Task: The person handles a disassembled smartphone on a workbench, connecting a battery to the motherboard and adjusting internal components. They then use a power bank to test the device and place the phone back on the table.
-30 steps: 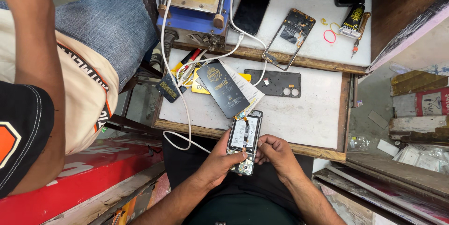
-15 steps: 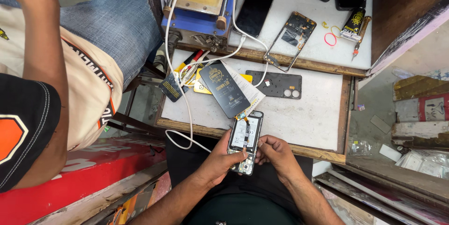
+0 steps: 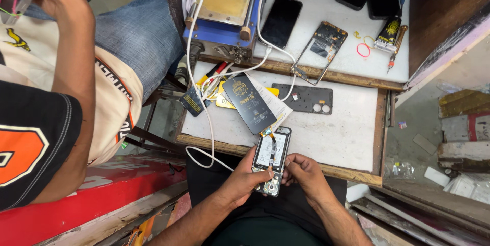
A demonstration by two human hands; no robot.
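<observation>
Opened phone (image 3: pixel 271 158) lain lengthwise away from body, over tray edge (image 3: pixel 357 173). Left hand (image 3: pixel 244 179) clamped on phone's lower left side; right hand (image 3: pixel 302 170) closed against right edge, equally near.

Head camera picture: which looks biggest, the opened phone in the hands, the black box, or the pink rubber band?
1. Black box, biggest, though only slightly.
2. Opened phone, nearly alike and nearer the camera, so unsure.
3. Pink rubber band, smallest.

Both forearms reaching up from below, converging at the opened phone (image 3: pixel 272 158). Left hand (image 3: pixel 245 177) cupping its left edge; right hand (image 3: pixel 302 172) pinching beside its right edge.
</observation>
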